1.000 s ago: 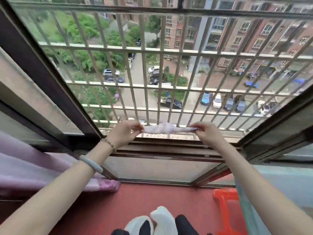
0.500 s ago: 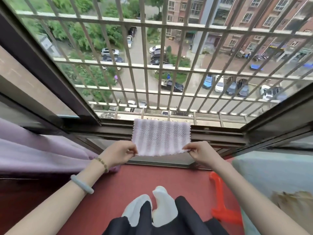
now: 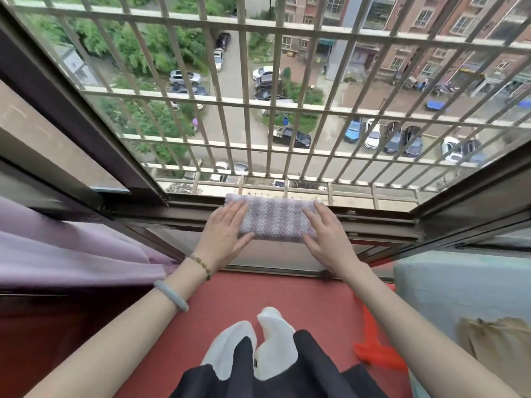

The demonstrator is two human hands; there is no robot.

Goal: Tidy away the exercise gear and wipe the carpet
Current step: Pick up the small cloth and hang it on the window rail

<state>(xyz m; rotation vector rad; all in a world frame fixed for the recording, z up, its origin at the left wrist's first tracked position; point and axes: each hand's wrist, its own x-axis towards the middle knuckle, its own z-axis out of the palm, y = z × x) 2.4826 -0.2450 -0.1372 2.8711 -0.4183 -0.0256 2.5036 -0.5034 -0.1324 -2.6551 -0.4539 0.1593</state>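
A white and pale purple woven cloth (image 3: 275, 219) lies spread across the brown window sill track (image 3: 373, 219) in the middle of the view. My left hand (image 3: 227, 234) rests flat on the cloth's left end, fingers apart, thumb under its near edge. My right hand (image 3: 324, 234) rests flat on the right end in the same way. Both hands press the cloth against the sill. The red carpet (image 3: 258, 294) covers the floor below the window.
Beige metal security bars (image 3: 287, 104) close off the open window. A lilac curtain (image 3: 71, 254) hangs at the left. A pale green cabinet (image 3: 459, 288) stands at the right, a red plastic object (image 3: 373, 351) at its foot. My white-socked feet (image 3: 258, 340) stand on the carpet.
The cloth, twisted tight between both hands a second ago, was unfolded and held up by its lower corners. Now it lies on the sill with both palms flat on it.
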